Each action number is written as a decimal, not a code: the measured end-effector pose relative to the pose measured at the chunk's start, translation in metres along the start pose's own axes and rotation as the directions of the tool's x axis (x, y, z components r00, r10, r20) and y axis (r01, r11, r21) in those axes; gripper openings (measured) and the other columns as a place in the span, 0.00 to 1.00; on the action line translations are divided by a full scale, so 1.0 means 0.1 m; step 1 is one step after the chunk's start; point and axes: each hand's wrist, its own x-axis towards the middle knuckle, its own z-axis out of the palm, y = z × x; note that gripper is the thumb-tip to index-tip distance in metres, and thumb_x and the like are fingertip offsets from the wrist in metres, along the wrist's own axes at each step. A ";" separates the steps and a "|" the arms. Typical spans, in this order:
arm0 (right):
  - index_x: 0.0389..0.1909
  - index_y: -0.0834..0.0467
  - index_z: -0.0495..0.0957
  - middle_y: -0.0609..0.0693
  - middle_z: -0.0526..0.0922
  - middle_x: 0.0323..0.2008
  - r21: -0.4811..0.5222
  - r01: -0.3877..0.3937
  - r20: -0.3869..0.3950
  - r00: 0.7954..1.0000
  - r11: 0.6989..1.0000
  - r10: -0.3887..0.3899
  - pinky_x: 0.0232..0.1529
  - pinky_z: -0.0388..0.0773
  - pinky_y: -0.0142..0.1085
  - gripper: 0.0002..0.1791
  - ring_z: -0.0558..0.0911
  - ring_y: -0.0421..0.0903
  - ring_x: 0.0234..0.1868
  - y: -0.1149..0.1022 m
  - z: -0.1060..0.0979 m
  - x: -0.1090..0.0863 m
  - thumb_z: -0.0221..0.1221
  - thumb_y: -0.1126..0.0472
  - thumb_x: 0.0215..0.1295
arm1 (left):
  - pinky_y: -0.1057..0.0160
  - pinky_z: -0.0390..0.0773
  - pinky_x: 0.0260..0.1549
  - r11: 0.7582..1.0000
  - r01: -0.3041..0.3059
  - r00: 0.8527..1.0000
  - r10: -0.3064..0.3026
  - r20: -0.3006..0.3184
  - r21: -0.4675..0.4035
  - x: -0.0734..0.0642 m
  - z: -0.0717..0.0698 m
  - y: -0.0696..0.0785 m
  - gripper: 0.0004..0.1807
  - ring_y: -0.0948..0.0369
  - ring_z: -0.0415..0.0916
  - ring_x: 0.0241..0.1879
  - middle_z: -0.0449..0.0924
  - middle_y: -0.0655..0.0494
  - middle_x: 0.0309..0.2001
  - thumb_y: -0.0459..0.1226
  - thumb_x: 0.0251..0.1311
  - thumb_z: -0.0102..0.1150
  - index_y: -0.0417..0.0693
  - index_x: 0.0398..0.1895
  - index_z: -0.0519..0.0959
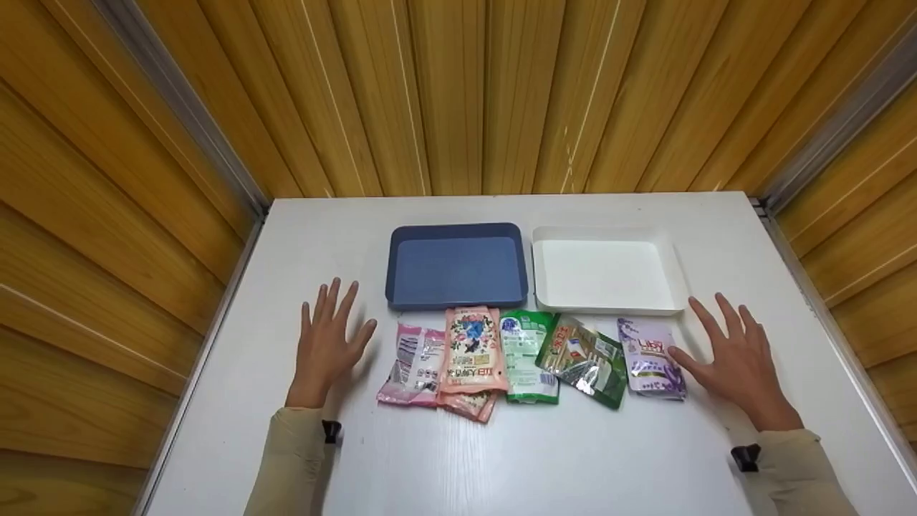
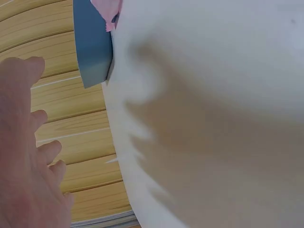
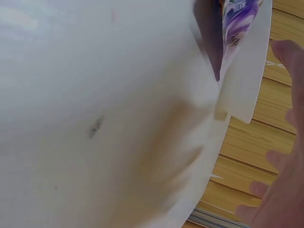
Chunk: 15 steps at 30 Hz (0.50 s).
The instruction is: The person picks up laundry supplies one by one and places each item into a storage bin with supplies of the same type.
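Observation:
My left hand hovers over the table with spread fingers, left of a pink and white packet. My right hand, also spread and holding nothing, is beside a purple pouch, its thumb tip overlapping the pouch's edge in the head view. Between the hands lies a row of packets. A peach floral packet rests on another peach packet, mostly hidden. Right of them come a green and white packet and a tilted dark green pouch.
Behind the packets a blue tray and a white tray stand side by side on the white table. Wood-patterned panels rise along the table's back and sides.

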 end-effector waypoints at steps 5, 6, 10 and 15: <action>0.83 0.45 0.50 0.68 0.49 0.79 0.005 0.009 -0.007 1.000 1.000 -0.009 0.70 0.43 0.75 0.54 0.49 0.78 0.74 -0.04 -0.04 0.05 0.66 0.37 0.62 | 0.34 0.42 0.75 1.000 -0.019 1.000 0.018 -0.022 -0.012 0.08 -0.06 0.07 0.41 0.43 0.47 0.80 0.52 0.45 0.81 0.57 0.70 0.56 0.55 0.82 0.59; 0.83 0.45 0.49 0.67 0.49 0.79 0.003 0.012 -0.009 1.000 1.000 -0.012 0.70 0.43 0.75 0.54 0.49 0.78 0.74 -0.05 -0.05 0.07 0.66 0.37 0.62 | 0.35 0.42 0.76 1.000 -0.021 0.999 0.021 -0.025 -0.011 0.10 -0.07 0.08 0.40 0.44 0.47 0.80 0.52 0.45 0.81 0.57 0.71 0.56 0.55 0.82 0.59; 0.83 0.45 0.49 0.68 0.49 0.79 -0.002 0.028 -0.012 1.000 1.000 -0.028 0.69 0.45 0.75 0.54 0.50 0.78 0.74 -0.11 -0.05 0.12 0.66 0.36 0.62 | 0.34 0.44 0.75 0.999 -0.032 0.999 0.032 -0.029 -0.008 0.16 -0.07 0.09 0.40 0.43 0.48 0.79 0.53 0.44 0.81 0.57 0.71 0.56 0.53 0.81 0.60; 0.83 0.45 0.50 0.67 0.51 0.78 0.003 0.046 -0.016 0.999 0.999 -0.046 0.69 0.47 0.75 0.55 0.51 0.77 0.74 -0.18 -0.04 0.17 0.67 0.37 0.60 | 0.33 0.45 0.74 0.998 -0.035 0.999 0.034 -0.021 -0.052 0.20 -0.03 0.09 0.40 0.41 0.49 0.79 0.54 0.43 0.80 0.56 0.71 0.57 0.51 0.81 0.60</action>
